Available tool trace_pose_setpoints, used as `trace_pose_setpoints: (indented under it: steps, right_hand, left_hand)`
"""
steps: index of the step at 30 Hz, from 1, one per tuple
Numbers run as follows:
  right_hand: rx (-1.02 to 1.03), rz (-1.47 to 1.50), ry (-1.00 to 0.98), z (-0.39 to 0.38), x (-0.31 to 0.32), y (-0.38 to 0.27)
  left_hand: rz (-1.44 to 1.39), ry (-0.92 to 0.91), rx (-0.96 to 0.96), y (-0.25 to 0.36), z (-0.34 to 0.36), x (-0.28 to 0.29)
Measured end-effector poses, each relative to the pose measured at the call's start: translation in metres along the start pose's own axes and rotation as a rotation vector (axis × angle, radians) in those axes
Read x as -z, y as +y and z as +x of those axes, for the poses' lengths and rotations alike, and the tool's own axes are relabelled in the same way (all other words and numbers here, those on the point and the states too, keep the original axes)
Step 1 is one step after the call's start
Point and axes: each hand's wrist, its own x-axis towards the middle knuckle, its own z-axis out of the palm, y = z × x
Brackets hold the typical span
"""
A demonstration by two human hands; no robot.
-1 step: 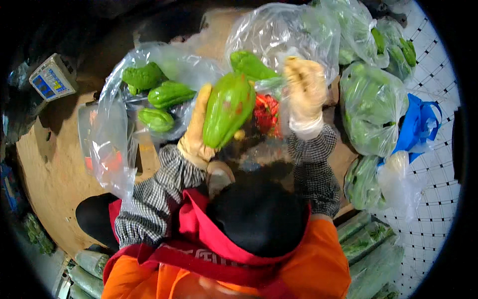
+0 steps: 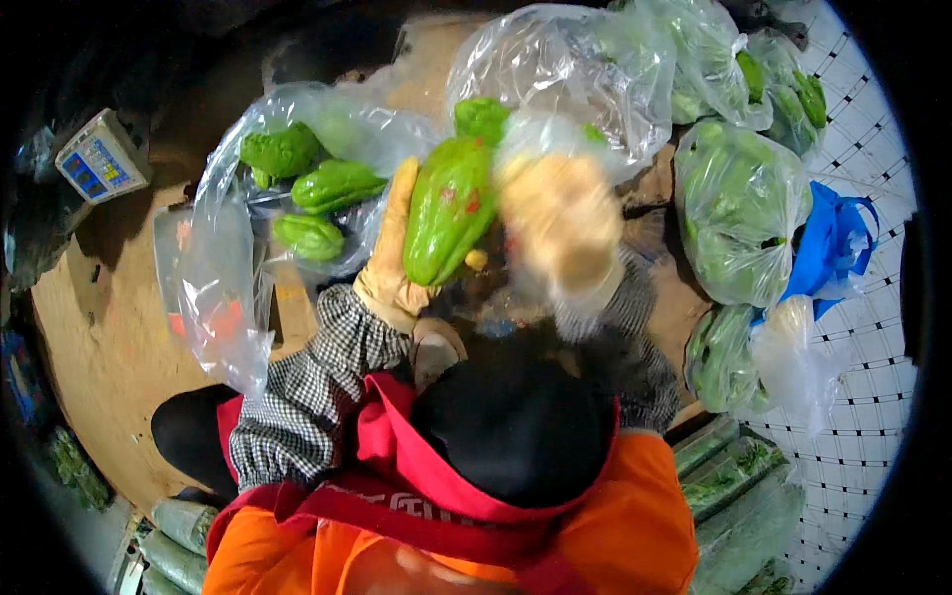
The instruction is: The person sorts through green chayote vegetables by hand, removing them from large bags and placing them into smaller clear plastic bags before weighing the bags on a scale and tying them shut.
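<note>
My left hand point(image 2: 389, 260), in a pale yellow glove, grips a large green chayote point(image 2: 448, 210) with small red marks on its skin. Thin film and motion blur cover my gloved right hand point(image 2: 560, 213), just right of the chayote, so its fingers do not show clearly. Whitish clear plastic film point(image 2: 543, 134) is at its fingertips, though I cannot tell whether it is held. Behind these sits another green chayote point(image 2: 483, 119). To the left, an open clear bag point(image 2: 223, 164) contains several chayotes point(image 2: 339, 186). A small yellowish lump point(image 2: 476, 260) lies beside the held one.
A digital scale point(image 2: 102, 159) stands at the far left. Another clear bag point(image 2: 506, 55) is open at the back. Filled vegetable bags point(image 2: 742, 213) line the right side, with a blue bag point(image 2: 831, 243) beyond. Wrapped greens point(image 2: 739, 476) lie at the lower right.
My right hand has swung left and nearer, close to the chayote, and now covers the red pieces seen before. The left hand and its chayote have barely shifted.
</note>
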Motion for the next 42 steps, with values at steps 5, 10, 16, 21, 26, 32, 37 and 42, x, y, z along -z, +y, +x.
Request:
trace_pose_setpoints:
  steps: [5, 10, 16, 21, 26, 32, 37, 42]
  right_hand:
    - [-0.123, -0.206, 0.055, -0.005, 0.012, 0.034]
    - [0.437, -0.018, -0.214, 0.004, -0.009, -0.019]
    - [-0.066, -0.215, 0.149, 0.004, 0.018, 0.037]
    - [0.175, -0.322, 0.086, 0.007, 0.000, -0.017]
    - [-0.400, -0.506, -0.153, -0.052, 0.026, 0.083]
    - [-0.309, -1.122, -0.031, -0.022, 0.081, 0.006]
    - [-0.103, -0.500, 0.150, 0.006, 0.017, -0.015]
    - [-0.171, -0.390, -0.424, 0.025, -0.119, 0.012]
  left_hand:
    - [0.093, 0.038, 0.062, 0.001, -0.002, -0.014]
    - [0.003, 0.419, -0.104, 0.003, 0.000, -0.007]
    - [0.497, 0.035, -0.043, 0.015, -0.010, -0.013]
    - [1.281, -0.104, -0.453, 0.020, -0.009, -0.017]
    - [1.580, -0.136, -0.615, 0.012, -0.011, -0.035]
    - [1.959, 0.339, -0.560, 0.018, -0.052, -0.008]
    - [2.116, 0.583, -0.868, 0.034, -0.065, 0.004]
    - [2.283, 0.992, -0.922, 0.080, -0.040, -0.006]
